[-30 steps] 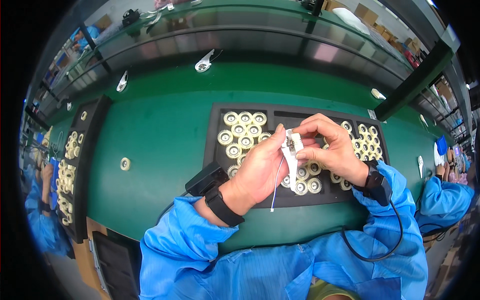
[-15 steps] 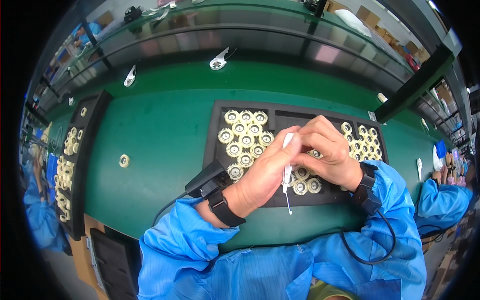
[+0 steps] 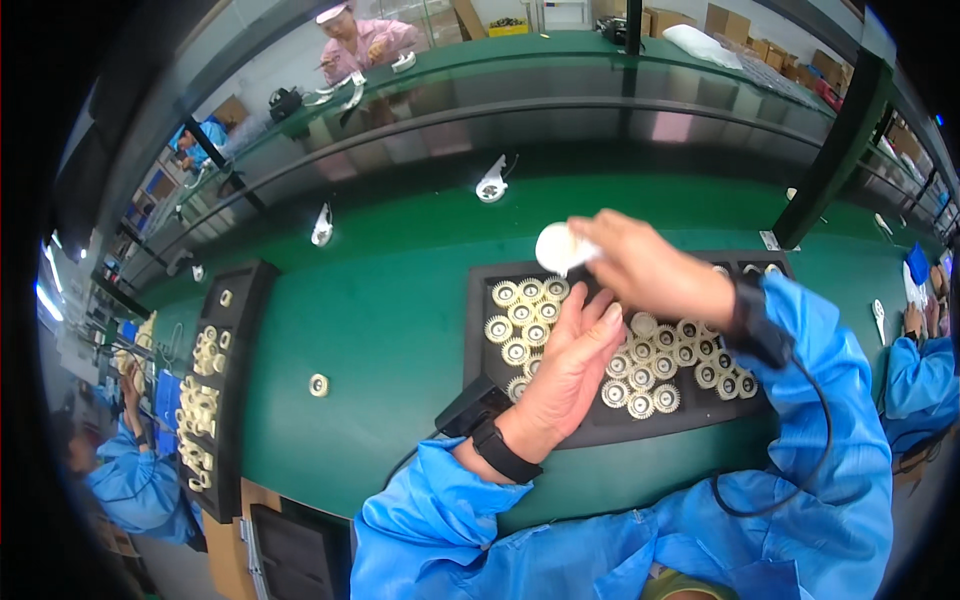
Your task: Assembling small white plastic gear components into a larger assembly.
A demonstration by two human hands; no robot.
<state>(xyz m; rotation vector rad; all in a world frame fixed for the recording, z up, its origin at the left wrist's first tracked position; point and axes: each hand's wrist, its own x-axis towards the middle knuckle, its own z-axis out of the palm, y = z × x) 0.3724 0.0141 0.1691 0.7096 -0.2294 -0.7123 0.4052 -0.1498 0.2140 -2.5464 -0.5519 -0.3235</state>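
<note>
My right hand (image 3: 645, 265) grips a white plastic part with a round disc-shaped head (image 3: 556, 248) by its narrower end, above the far edge of the black foam tray (image 3: 480, 420). Its fingers are closed and partly smeared by motion. Below it, my left hand (image 3: 568, 375) is over the tray with fingers stretched out, and nothing shows in it. Cream toothed gear wheels (image 3: 521, 312) with dark centres stand in the left compartment beside my left hand. More gear wheels (image 3: 640, 378) lie to its right, under my right forearm.
One loose gear wheel (image 3: 318, 385) lies on the green bench (image 3: 330, 450). A second foam tray (image 3: 232, 400) with gear wheels stands at the left. Two white parts (image 3: 491, 188) lie toward the back. A dark post (image 3: 835, 140) rises at the right. Co-workers (image 3: 360, 45) sit around.
My hands have come apart. The right hand has carried the white part up and away to the far side, its round head now showing. The left hand has opened. The whole view has shifted.
</note>
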